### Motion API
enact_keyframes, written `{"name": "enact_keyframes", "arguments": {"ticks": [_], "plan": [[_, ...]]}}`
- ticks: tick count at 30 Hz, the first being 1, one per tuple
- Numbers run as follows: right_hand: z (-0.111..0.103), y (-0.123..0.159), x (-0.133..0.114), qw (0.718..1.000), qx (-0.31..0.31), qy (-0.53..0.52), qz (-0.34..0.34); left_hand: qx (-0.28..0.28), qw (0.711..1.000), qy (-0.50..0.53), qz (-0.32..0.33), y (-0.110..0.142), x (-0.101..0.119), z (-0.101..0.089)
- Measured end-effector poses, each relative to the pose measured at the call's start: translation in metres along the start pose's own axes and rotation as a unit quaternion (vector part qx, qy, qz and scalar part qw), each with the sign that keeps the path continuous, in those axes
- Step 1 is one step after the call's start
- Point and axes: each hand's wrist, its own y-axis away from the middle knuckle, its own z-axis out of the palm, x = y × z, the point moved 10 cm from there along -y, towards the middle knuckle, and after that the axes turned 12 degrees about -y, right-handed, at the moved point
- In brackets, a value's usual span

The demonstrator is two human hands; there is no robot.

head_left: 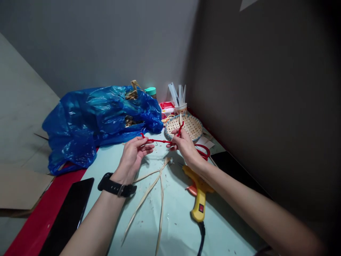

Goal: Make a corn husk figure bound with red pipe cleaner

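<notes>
A short red cord (162,141) is stretched between my two hands above the table. My left hand (133,153), with a black watch on its wrist, pinches the cord near one end. The other end is pinched by my right hand (183,142), and a red tip sticks up past its fingers. Below my hands lie dried straw strips (149,190), joined at the top and spread apart toward me. A yellow glue gun (198,202) with a red switch rests under my right forearm. Coiled red cord (205,151) lies behind my right wrist, partly hidden.
A blue plastic bag (98,121) with dried husks fills the back left. A woven basket (190,126) and a cup (181,108) of glue sticks stand at the back. Dark flat objects lie left (69,217) and right (237,170). A grey wall closes the right side.
</notes>
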Motion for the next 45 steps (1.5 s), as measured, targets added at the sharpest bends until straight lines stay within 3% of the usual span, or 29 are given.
{"name": "enact_keyframes", "arguments": {"ticks": [3,6,8,10,13,16,19,21,23,27,29,31,34,39,45], "plan": [[-0.011,-0.003,-0.025,0.989,0.005,0.12,-0.092,-0.009,1.0,-0.019,0.004,0.0,-0.004,-0.004],[-0.012,0.014,-0.082,0.923,0.062,0.25,-0.286,-0.026,0.997,-0.068,0.009,-0.002,-0.01,-0.002],[0.008,0.034,-0.11,0.862,0.055,0.31,-0.397,-0.041,0.995,-0.092,0.013,-0.004,-0.014,0.002],[0.048,0.048,-0.11,0.808,-0.059,0.371,-0.454,-0.055,0.993,-0.103,0.024,-0.005,-0.015,0.006],[0.092,0.055,-0.07,0.742,-0.225,0.468,-0.424,-0.072,0.991,-0.108,0.041,-0.004,-0.014,0.011],[0.093,0.042,-0.036,0.723,-0.243,0.546,-0.346,-0.071,0.992,-0.091,0.054,-0.001,-0.009,0.009],[0.085,0.036,-0.025,0.708,-0.238,0.589,-0.309,-0.063,0.994,-0.064,0.064,-0.002,-0.004,0.006],[0.081,0.036,-0.025,0.704,-0.236,0.606,-0.285,-0.056,0.996,-0.026,0.063,-0.005,-0.002,0.005],[0.077,0.038,-0.027,0.722,-0.245,0.6,-0.242,-0.065,0.996,0.034,0.056,-0.008,0.0,0.008],[0.075,0.051,-0.04,0.804,-0.313,0.477,-0.167,-0.101,0.99,0.083,0.059,-0.009,0.01,0.017],[0.069,0.047,-0.06,0.852,-0.28,0.404,-0.182,-0.113,0.991,0.039,0.053,-0.006,0.013,0.019],[0.061,0.038,-0.077,0.879,-0.233,0.355,-0.217,-0.129,0.991,-0.028,0.038,-0.002,0.011,0.022],[0.065,0.03,-0.082,0.859,-0.245,0.35,-0.282,-0.147,0.981,-0.127,0.026,0.002,0.008,0.025],[0.07,0.016,-0.062,0.815,-0.253,0.402,-0.333,-0.157,0.967,-0.203,0.007,-0.007,-0.002,0.025],[0.063,-0.019,-0.02,0.81,-0.217,0.5,-0.215,-0.101,0.95,-0.294,0.022,-0.037,-0.02,0.007]]}}
